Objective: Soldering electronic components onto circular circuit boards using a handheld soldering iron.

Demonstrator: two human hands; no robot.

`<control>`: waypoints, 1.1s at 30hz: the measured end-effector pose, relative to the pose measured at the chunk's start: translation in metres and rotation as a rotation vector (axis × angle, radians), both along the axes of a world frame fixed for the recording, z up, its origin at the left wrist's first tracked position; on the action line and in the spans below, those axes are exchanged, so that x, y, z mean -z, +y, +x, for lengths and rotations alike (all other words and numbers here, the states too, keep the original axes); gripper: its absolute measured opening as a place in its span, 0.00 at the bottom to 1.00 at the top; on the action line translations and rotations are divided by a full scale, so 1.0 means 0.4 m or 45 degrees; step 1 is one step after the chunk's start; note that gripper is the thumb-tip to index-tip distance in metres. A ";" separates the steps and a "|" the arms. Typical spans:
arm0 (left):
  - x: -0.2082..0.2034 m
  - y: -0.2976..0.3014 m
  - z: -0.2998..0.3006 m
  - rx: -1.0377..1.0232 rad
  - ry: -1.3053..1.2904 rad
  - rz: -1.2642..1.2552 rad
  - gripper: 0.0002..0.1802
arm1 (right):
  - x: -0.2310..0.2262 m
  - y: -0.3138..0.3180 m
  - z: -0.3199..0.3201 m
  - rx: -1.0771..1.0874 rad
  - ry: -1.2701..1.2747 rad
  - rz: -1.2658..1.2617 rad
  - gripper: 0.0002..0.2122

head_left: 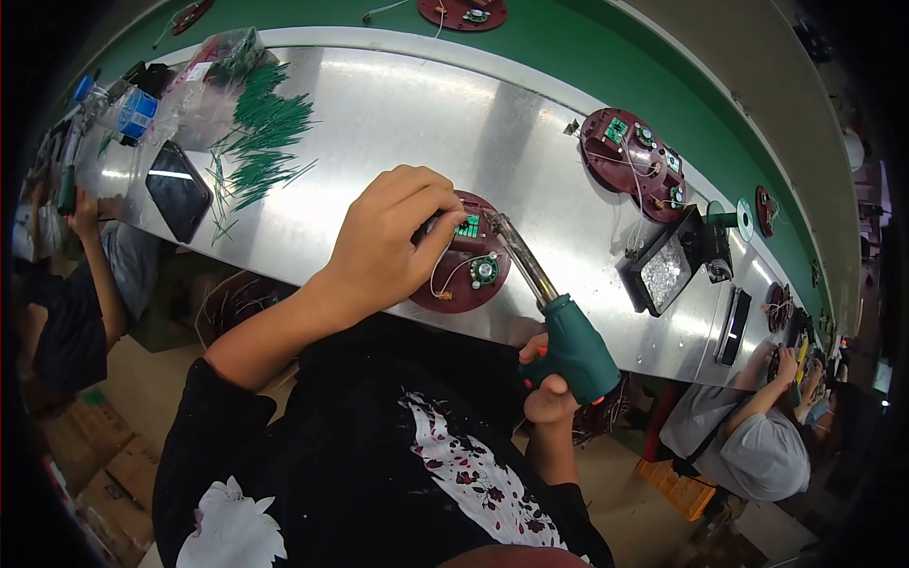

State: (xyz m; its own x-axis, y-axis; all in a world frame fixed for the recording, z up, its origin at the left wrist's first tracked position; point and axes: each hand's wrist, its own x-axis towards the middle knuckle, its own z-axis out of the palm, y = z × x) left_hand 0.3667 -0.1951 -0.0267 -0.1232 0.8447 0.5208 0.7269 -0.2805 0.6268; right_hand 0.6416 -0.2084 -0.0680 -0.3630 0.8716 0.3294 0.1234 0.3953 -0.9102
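My left hand point(386, 237) grips the near edge of a round dark-red board point(471, 275) that lies on the shiny metal bench point(398, 114). The board carries a small green circuit piece, a round green part and thin white wires. My right hand point(549, 383) holds the green handle of a soldering iron point(559, 317). The iron's metal shaft points up and left, and its tip sits at the top of the board beside the green circuit piece.
A pile of thin green pins point(260, 133) and a dark phone point(177, 189) lie to the left. More dark-red boards point(632, 156) and a black solder stand point(668, 270) sit to the right. Other workers sit at both sides. A green belt point(587, 52) runs behind the bench.
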 end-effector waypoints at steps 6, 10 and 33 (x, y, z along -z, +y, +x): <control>0.006 0.000 0.000 -0.008 -0.020 0.012 0.05 | -0.008 0.001 -0.003 -0.017 0.011 -0.112 0.40; 0.000 -0.002 -0.004 -0.004 0.011 -0.003 0.05 | -0.014 0.000 -0.015 0.040 0.159 -0.158 0.36; -0.018 0.652 -0.177 -0.455 0.798 -0.487 0.54 | -0.019 0.016 -0.025 0.259 0.491 -0.218 0.39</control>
State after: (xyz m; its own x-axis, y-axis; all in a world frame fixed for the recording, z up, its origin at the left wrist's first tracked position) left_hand 0.2957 0.0658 -0.0197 -0.2005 0.9429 0.2659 0.9794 0.1859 0.0791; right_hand 0.6317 -0.2022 -0.0603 -0.0580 0.9661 0.2517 -0.1773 0.2381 -0.9549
